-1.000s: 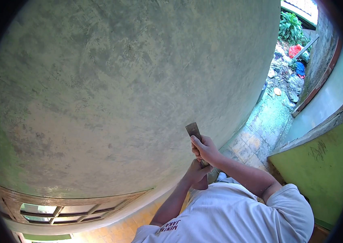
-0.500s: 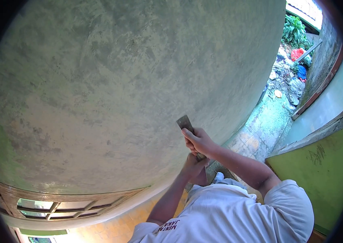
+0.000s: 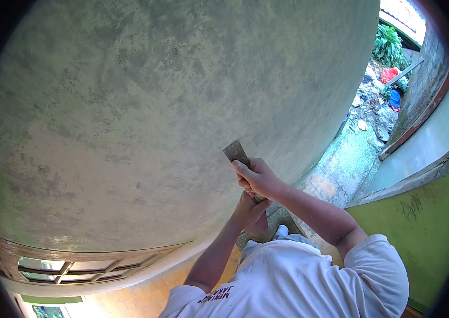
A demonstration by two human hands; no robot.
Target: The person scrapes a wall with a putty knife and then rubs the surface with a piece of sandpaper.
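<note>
A flat, dull metal scraper (image 3: 236, 151) has its wide end at the mottled grey-green wall (image 3: 129, 116); whether its edge touches the wall is hard to tell. My right hand (image 3: 256, 177) is wrapped round the scraper, with the thumb lying along its face. Just below, my left hand (image 3: 249, 210) is closed round the lower end of the handle, close against my right hand. Most of the handle is hidden by my fingers.
A wooden-framed window (image 3: 86, 268) lies at the lower left. A low green wall (image 3: 420, 233) stands to the right. A tiled path (image 3: 341, 169) leads to rubble, a red bag (image 3: 389, 74) and a leafy plant (image 3: 388, 44) at the upper right.
Both hands and the scraper have moved slightly up and to the left along the wall. The grip looks the same.
</note>
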